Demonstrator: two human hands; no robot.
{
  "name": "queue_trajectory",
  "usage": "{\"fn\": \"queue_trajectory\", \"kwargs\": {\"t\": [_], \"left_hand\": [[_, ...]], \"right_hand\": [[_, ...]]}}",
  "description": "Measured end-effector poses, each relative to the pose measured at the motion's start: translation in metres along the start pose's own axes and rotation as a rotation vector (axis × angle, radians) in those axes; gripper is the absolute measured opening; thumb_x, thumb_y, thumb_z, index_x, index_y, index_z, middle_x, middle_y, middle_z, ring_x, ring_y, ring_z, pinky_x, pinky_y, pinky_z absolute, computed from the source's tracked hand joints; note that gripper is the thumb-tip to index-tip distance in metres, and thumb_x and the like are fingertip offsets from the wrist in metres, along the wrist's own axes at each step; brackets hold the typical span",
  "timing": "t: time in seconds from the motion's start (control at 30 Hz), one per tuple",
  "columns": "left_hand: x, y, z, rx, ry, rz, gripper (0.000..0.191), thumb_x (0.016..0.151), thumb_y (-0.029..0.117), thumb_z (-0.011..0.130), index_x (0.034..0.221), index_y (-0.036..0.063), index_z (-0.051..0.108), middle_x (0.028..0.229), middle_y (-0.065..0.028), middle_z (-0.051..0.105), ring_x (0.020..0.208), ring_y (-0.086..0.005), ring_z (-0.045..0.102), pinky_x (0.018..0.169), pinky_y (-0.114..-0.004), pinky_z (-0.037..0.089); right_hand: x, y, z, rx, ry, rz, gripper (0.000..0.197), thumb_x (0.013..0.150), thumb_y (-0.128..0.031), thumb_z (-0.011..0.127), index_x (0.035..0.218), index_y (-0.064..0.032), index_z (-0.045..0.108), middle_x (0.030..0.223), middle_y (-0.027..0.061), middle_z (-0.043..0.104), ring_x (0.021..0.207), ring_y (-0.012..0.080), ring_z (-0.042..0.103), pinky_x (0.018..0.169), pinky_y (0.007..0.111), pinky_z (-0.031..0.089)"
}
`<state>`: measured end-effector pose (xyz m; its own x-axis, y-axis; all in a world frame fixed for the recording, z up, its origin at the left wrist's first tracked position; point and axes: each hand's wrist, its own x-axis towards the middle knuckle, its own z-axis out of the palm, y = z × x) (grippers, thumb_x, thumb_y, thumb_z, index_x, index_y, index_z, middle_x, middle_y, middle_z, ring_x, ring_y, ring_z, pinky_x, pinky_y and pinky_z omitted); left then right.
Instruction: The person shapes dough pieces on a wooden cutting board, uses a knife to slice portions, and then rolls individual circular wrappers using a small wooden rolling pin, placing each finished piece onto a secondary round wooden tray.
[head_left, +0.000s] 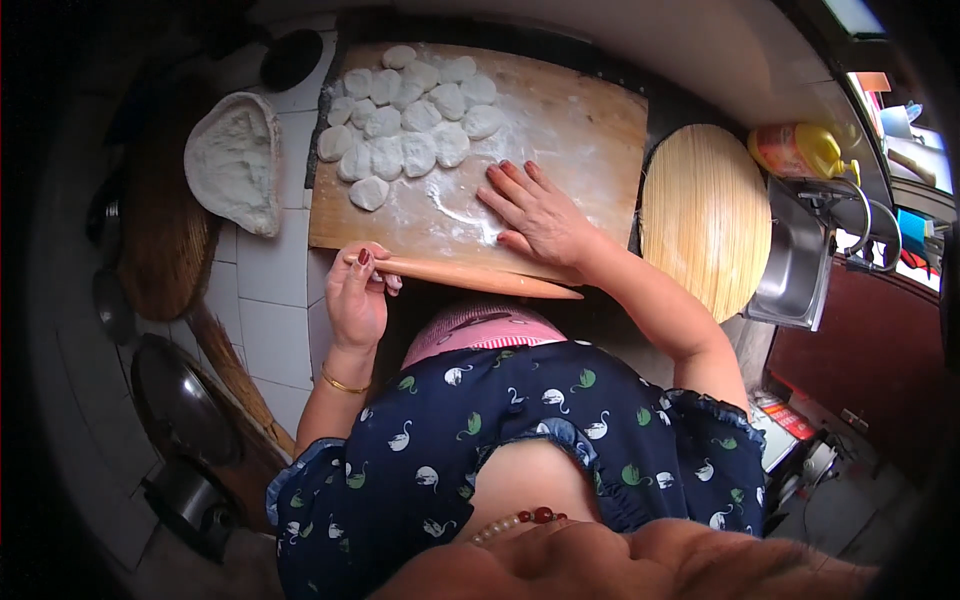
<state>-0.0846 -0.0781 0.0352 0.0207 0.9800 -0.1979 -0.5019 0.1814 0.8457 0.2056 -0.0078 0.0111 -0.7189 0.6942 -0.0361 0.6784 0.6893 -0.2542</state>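
Note:
My left hand (358, 300) holds one end of a tapered wooden rolling pin (465, 276), which lies along the near edge of a floured wooden board (577, 142). Palm down on the board's near right part rests my right hand (541, 217), fingers spread, with nothing gripped. Several floured, flattened dough pieces (420, 116) sit close together at the board's far left, and one dough piece (369, 193) lies nearest to me. Loose flour (457, 214) is smeared over the wood between the pieces and my right hand.
Left of the board, a rough-rimmed container of flour (238, 161) stands on white tiles. A round slatted mat (705, 217) lies to the right, beside a steel sink (793, 262) and a yellow oil bottle (799, 151). Dark pots and a lid (184, 397) are at the lower left.

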Motion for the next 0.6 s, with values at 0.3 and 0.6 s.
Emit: {"fn": "queue_trajectory", "kwargs": {"t": [0.3, 0.6], "left_hand": [[0.000, -0.011, 0.022, -0.034, 0.075, 0.052, 0.019, 0.098, 0.022, 0.052, 0.099, 0.0035, 0.057, 0.091, -0.0073, 0.060, 0.068, -0.0147, 0.056, 0.061, -0.028, 0.046], [-0.004, -0.031, 0.041, -0.052, 0.033, -0.114, 0.019, 0.098, 0.012, 0.049, 0.107, -0.0024, 0.057, 0.081, -0.0062, 0.056, 0.080, -0.0212, 0.061, 0.072, -0.033, 0.052]], "right_hand": [[-0.028, 0.031, -0.027, 0.741, 0.137, 0.190, 0.060, 0.093, -0.028, 0.049, 0.148, -0.0109, 0.034, 0.155, 0.0215, 0.025, 0.143, 0.0369, 0.022, 0.118, 0.047, 0.014], [-0.103, 0.008, -0.062, 0.317, 0.000, 0.280, 0.046, 0.082, -0.012, 0.060, 0.128, -0.0082, 0.053, 0.090, 0.0154, 0.058, 0.087, 0.0351, 0.059, 0.073, 0.043, 0.048]]}}
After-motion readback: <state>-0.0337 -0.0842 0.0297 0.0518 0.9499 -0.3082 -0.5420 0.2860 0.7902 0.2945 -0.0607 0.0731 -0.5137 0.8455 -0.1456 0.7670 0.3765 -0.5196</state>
